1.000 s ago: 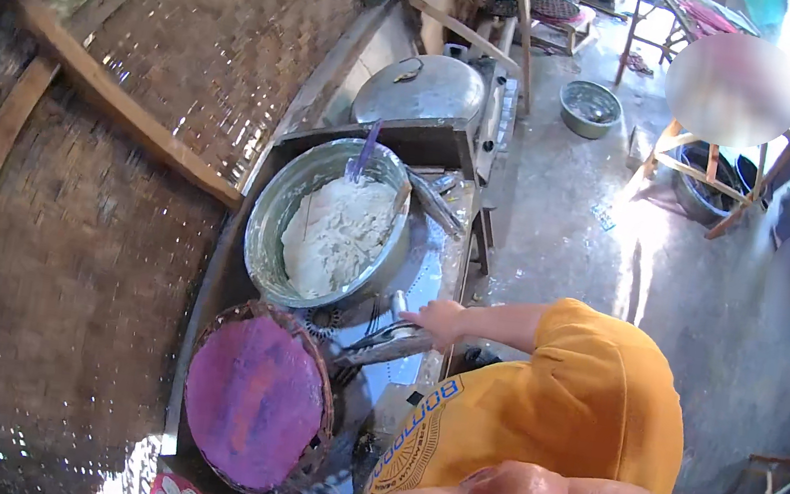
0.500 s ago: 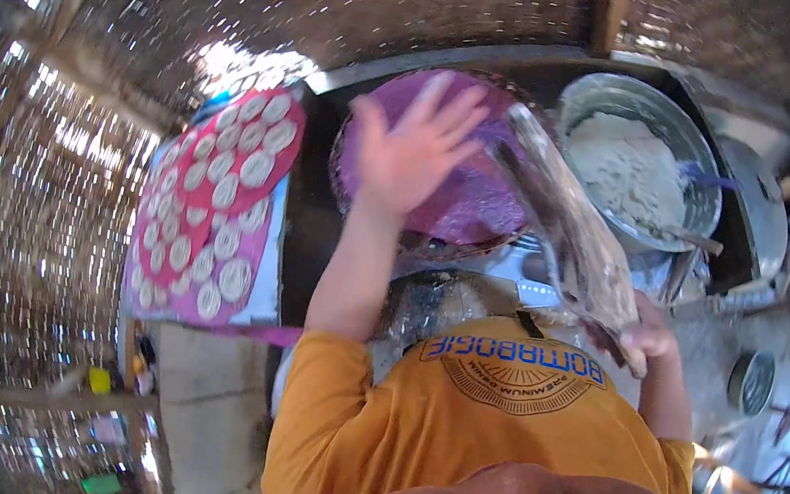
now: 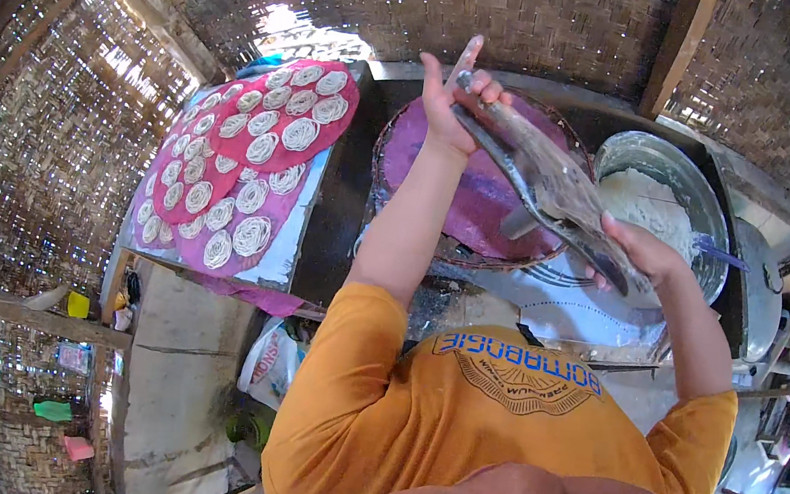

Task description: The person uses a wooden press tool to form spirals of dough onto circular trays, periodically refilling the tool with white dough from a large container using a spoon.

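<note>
A long, weathered wooden dough press [image 3: 556, 179] slants across the middle, its two bars lying close together. From its underside sticks a short grey cylinder [image 3: 519, 223]. My left hand [image 3: 457, 104] grips the far left end with its curled fingers, while thumb and forefinger stretch out. Around the near right end my right hand [image 3: 639, 249] is closed. Below the press lies a round tray [image 3: 384, 160] covered with a purple cloth [image 3: 463, 196]; the press hides part of it. No coil shows on the visible part of that cloth.
Pale strand coils [image 3: 263, 147] cover pink and purple cloths [image 3: 262, 117] on the left. Right of the tray stands a large metal pot [image 3: 719, 207] of white dough [image 3: 643, 203], with a purple-handled utensil [image 3: 722, 255]. A plastic bag [image 3: 273, 363] sits below the counter.
My left hand, raised open over the purple cloth before, has taken hold of the press's far end. The press has swung to a flatter slant, and the view has shifted.
</note>
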Tool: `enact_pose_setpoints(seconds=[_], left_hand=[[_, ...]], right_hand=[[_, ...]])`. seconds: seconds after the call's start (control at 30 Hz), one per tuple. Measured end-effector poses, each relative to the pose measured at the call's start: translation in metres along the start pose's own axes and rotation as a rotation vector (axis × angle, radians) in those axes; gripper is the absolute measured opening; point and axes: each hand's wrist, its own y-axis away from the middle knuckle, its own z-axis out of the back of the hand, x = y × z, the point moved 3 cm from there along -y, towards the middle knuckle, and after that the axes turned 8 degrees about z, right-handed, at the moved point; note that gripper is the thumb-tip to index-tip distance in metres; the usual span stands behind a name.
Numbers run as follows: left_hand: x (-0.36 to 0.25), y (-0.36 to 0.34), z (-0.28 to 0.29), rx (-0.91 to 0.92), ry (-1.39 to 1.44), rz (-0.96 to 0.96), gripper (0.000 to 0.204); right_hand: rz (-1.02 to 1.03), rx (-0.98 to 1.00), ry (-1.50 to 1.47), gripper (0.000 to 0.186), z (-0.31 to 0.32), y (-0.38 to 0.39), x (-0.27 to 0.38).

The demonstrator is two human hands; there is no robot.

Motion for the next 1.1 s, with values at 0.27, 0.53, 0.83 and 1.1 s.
enact_pose_setpoints(seconds=[0.27,0.53,0.83,1.1], left_hand=[[-0.009,0.01,0.043,-0.062,-0.018,-0.109,0.065],[0.003,0.014,0.024,-0.02,0.031,-0.132,0.062],[-0.023,0.023,-0.014,0.065,0.011,-0.159,0.062],[-0.037,0.011,-0.029,0.11,0.047,-0.189,0.063]], right_hand=[[0.043,-0.028,0.31,0.049,-0.004,-0.031,0.007],[0.08,-0.089,0.397,0.046,-0.007,0.001,0.031],[0.158,-0.177,0.478,0.043,-0.029,0.018,0.056],[0.224,-0.27,0.631,0.048,-0.023,0.015,0.075]])
